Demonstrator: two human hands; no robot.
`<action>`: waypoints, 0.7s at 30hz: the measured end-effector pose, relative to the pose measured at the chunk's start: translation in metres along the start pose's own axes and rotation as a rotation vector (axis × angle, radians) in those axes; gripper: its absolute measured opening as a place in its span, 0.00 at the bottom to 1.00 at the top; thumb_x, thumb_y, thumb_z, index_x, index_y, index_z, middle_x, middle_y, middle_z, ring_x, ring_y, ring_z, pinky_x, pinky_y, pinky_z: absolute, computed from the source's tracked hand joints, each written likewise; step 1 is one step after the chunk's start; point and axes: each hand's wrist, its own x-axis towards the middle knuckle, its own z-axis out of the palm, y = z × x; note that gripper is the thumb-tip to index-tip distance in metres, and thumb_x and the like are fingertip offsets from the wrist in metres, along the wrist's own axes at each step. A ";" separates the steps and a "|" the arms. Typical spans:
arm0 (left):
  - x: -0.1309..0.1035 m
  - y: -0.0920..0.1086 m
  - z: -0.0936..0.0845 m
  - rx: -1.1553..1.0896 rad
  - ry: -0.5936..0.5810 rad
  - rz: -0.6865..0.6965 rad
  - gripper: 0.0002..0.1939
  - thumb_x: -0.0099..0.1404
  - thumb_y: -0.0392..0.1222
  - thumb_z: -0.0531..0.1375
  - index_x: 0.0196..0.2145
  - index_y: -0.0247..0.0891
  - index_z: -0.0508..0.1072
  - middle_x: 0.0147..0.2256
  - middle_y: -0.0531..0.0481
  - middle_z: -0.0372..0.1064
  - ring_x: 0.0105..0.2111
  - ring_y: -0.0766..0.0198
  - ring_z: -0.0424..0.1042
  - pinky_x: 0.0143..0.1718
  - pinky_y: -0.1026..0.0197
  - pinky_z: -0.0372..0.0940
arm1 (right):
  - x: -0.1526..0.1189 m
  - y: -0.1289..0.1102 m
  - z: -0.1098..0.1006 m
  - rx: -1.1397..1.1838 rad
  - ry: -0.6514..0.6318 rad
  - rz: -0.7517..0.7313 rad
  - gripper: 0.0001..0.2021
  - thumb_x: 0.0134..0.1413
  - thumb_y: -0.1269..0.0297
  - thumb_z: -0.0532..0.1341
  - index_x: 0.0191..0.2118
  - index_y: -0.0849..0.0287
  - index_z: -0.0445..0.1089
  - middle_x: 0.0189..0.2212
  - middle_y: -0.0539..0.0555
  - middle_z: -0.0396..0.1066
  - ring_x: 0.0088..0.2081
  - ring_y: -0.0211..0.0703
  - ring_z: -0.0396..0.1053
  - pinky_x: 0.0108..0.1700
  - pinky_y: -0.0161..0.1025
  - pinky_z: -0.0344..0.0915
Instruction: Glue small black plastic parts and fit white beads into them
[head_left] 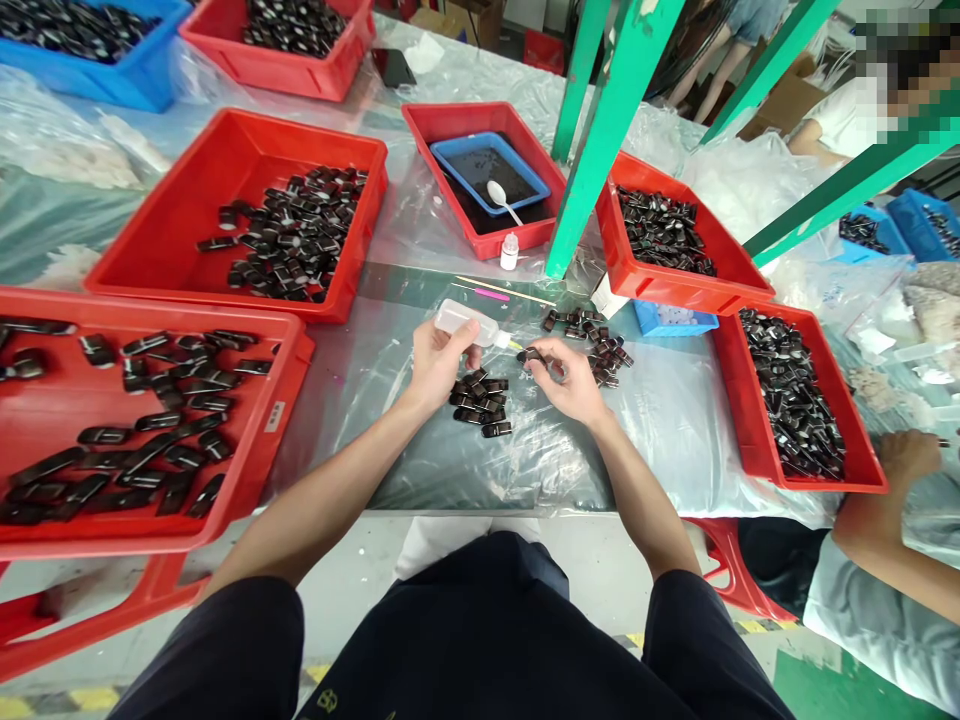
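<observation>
The person's left hand (444, 357) holds a translucent white plastic bottle (466, 322), seemingly tilted to aim its thin nozzle (514, 345) at the small glossy black piece (530, 356) the right hand (571, 378) pinches above the plastic-covered desk (551, 465).

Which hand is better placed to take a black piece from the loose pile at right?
Probably the right hand: it is beside the loose pile of small, glossy black pieces, though it pinches a dark piece. The left hand is farther off and holds a translucent white plastic bottle.
</observation>
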 end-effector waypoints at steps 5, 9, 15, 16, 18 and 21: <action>0.002 0.003 0.000 -0.071 0.021 -0.048 0.24 0.53 0.61 0.75 0.29 0.36 0.78 0.21 0.52 0.70 0.17 0.70 0.63 0.17 0.65 0.58 | 0.005 0.000 -0.001 0.066 0.132 -0.001 0.12 0.66 0.51 0.65 0.41 0.54 0.74 0.39 0.54 0.73 0.35 0.41 0.67 0.32 0.40 0.60; 0.005 0.003 -0.002 -0.149 0.027 -0.120 0.22 0.56 0.59 0.74 0.28 0.37 0.76 0.18 0.54 0.64 0.16 0.70 0.63 0.17 0.65 0.58 | 0.009 0.003 -0.003 0.201 0.214 0.060 0.17 0.63 0.43 0.68 0.40 0.53 0.74 0.26 0.46 0.61 0.28 0.38 0.58 0.31 0.40 0.58; 0.008 0.008 0.000 -0.322 0.029 -0.267 0.19 0.63 0.55 0.71 0.29 0.38 0.73 0.22 0.55 0.64 0.18 0.72 0.61 0.18 0.68 0.57 | 0.009 0.001 -0.004 0.446 0.180 0.234 0.26 0.54 0.35 0.72 0.42 0.51 0.67 0.30 0.48 0.73 0.33 0.42 0.72 0.34 0.40 0.66; 0.008 0.009 0.000 -0.341 0.036 -0.283 0.18 0.63 0.54 0.71 0.29 0.38 0.73 0.22 0.56 0.64 0.18 0.73 0.60 0.18 0.68 0.57 | 0.009 0.000 -0.004 0.463 0.180 0.248 0.27 0.53 0.36 0.72 0.42 0.51 0.66 0.31 0.49 0.74 0.33 0.42 0.73 0.34 0.40 0.66; 0.009 0.012 0.002 -0.365 0.048 -0.308 0.17 0.64 0.53 0.70 0.29 0.38 0.73 0.21 0.56 0.62 0.18 0.73 0.59 0.18 0.69 0.56 | 0.009 0.000 -0.004 0.473 0.182 0.263 0.26 0.53 0.37 0.73 0.41 0.51 0.64 0.33 0.50 0.77 0.33 0.42 0.73 0.33 0.39 0.67; 0.010 0.015 0.002 -0.385 0.062 -0.346 0.17 0.65 0.53 0.69 0.29 0.38 0.73 0.20 0.57 0.59 0.17 0.74 0.57 0.17 0.69 0.56 | 0.009 0.000 -0.004 0.448 0.172 0.283 0.26 0.54 0.39 0.72 0.40 0.51 0.62 0.33 0.51 0.78 0.31 0.41 0.72 0.31 0.39 0.67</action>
